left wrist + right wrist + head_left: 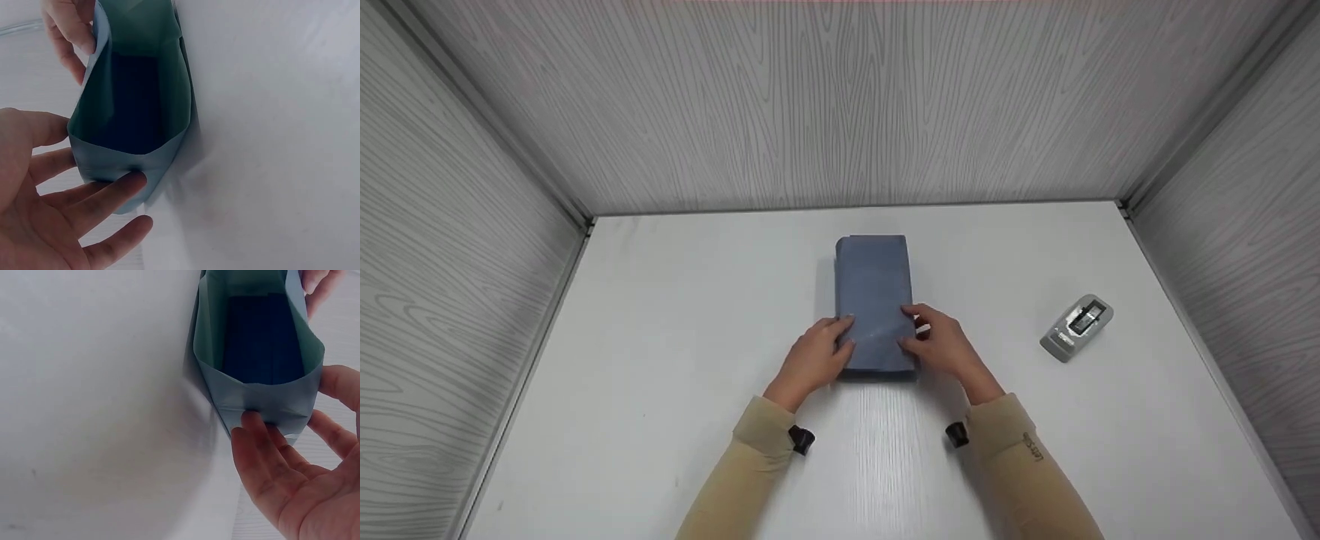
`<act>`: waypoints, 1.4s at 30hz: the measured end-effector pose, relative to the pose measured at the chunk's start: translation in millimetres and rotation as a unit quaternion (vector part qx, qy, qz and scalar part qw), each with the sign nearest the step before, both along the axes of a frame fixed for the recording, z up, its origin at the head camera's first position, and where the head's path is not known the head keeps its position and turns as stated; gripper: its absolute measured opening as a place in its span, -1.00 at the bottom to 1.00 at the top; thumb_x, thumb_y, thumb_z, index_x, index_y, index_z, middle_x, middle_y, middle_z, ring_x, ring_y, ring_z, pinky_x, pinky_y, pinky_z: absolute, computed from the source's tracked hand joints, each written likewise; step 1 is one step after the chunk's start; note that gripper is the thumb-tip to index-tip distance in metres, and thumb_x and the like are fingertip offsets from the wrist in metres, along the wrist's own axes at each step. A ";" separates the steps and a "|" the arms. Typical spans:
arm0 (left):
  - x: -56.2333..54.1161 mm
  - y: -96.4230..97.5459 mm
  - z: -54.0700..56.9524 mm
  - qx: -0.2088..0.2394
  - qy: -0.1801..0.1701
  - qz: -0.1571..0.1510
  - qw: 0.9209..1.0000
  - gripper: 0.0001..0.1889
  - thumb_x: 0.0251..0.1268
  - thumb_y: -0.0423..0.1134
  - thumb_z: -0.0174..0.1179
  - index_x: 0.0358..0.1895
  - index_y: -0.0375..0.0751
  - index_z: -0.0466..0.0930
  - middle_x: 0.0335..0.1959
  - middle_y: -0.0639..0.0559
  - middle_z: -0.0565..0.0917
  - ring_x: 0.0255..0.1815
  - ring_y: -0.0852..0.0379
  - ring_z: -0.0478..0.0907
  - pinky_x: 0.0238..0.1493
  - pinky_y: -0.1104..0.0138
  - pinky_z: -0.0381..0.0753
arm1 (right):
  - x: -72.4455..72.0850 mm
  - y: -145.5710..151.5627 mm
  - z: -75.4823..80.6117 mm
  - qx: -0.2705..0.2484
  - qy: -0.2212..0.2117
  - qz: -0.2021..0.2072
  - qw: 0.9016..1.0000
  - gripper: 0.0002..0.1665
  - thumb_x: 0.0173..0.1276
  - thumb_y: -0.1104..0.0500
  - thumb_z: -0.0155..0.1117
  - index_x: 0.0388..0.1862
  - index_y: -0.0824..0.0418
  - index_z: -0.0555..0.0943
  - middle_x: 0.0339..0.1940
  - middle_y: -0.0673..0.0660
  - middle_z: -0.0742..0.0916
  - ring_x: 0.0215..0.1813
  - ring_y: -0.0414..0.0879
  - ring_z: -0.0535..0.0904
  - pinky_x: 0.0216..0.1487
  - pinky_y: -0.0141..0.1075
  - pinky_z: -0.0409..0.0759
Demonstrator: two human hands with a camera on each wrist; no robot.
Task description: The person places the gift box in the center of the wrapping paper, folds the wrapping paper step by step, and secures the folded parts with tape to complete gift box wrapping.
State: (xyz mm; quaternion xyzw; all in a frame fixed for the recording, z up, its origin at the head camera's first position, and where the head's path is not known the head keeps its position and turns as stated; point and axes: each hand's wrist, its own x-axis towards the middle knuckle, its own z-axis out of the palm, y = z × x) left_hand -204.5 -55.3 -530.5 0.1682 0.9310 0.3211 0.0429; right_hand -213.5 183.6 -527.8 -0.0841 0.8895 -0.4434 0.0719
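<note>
A blue paper bag (874, 281) lies lengthwise on the white table, its mouth facing the person. The left hand (812, 355) holds the bag's left side close to the mouth, thumb and a finger over the upper face. Opposite it, the right hand (949, 346) holds the right side, fingertips over that edge. Both wrist views look into the gaping mouth, where the lining is greenish and the inside is dark blue. Left fingers (107, 197) lie along the bag's outer wall in the left wrist view; right fingers (264, 444) do likewise in the right wrist view.
To the right on the table (660, 315) lies a small grey rounded device (1078, 328) with a shiny metal part and a dark slot. Grey wood-grain panels (840, 105) rise behind and on both sides of the table. Each wrist carries a small black camera.
</note>
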 end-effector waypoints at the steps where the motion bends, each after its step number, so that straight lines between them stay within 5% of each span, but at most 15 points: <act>1: -0.7 0.2 0.0 -0.001 0.003 0.002 1.000 -0.54 0.48 -0.15 0.07 0.35 -0.22 0.46 0.20 -0.22 0.54 0.19 -0.12 0.51 0.14 0.04 0.49 | 0.0 -0.4 -0.5 0.001 0.002 -0.002 1.000 -0.36 0.27 0.29 0.37 0.34 0.24 0.48 0.03 0.24 0.63 -0.05 0.08 0.64 -0.09 -0.08 0.61; 9: -6.2 1.8 -1.7 -0.006 0.029 0.021 0.999 -0.63 0.39 -0.22 0.21 0.22 -0.16 0.61 -0.03 -0.13 0.63 -0.03 -0.04 0.61 -0.07 0.08 0.59 | -0.5 -6.2 -4.7 0.014 0.006 -0.029 0.999 -0.42 0.27 0.37 0.35 0.29 0.20 0.52 -0.06 0.23 0.61 -0.11 0.06 0.62 -0.20 -0.11 0.62; 22: -8.3 11.6 -7.4 -0.038 0.106 0.058 0.992 -0.75 0.27 -0.28 0.33 0.01 -0.15 0.68 -0.22 -0.05 0.64 -0.22 -0.02 0.66 -0.21 0.13 0.63 | -2.7 -12.6 -7.8 0.063 0.038 -0.035 0.997 -0.46 0.29 0.47 0.26 0.24 0.21 0.51 -0.05 0.22 0.63 -0.11 0.06 0.61 -0.10 -0.09 0.60; 42: -13.5 20.7 -7.7 -0.110 0.189 0.050 0.975 -0.84 0.25 -0.39 0.32 -0.23 -0.19 0.51 -0.41 -0.12 0.57 -0.53 -0.08 0.63 -0.53 0.13 0.60 | -4.3 -20.2 -7.1 0.156 0.078 -0.044 0.984 -0.51 0.26 0.42 0.34 0.13 0.17 0.48 -0.06 0.25 0.64 -0.03 0.11 0.61 -0.05 -0.02 0.58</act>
